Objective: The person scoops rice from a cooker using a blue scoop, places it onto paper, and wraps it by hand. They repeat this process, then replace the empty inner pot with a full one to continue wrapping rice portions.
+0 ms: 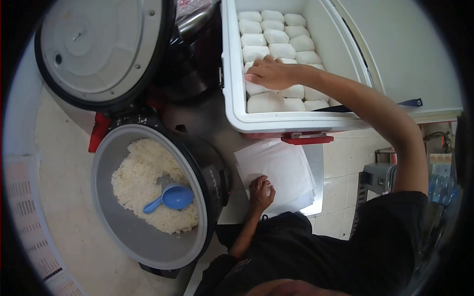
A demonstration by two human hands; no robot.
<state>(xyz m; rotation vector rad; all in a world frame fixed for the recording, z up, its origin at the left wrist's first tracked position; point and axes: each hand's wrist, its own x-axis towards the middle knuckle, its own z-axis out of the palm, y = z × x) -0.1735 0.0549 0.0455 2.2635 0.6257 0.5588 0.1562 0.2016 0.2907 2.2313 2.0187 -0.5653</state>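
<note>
My right hand (269,74) reaches into a white cooler box (234,116), its fingers apart and resting over the white wrapped packets (281,51) in rows there. Part of the packets is hidden under the hand and forearm. My left hand (261,193) lies at the left edge of a stack of white paper sheets (286,172), with curled fingers closed on the paper. Left of it stands a round cooker with a grey inner pot (123,232). Cooked rice (143,172) lies inside, and a blue scoop (177,197) rests on the rice.
The cooker's open lid (98,44) is at the upper left. A dark, shiny appliance (190,64) stands between it and the cooler. The cooler's lid (400,44) is open to the right. Printed sheets (29,217) lie at the far left, and blue water bottles (441,189) are at the right.
</note>
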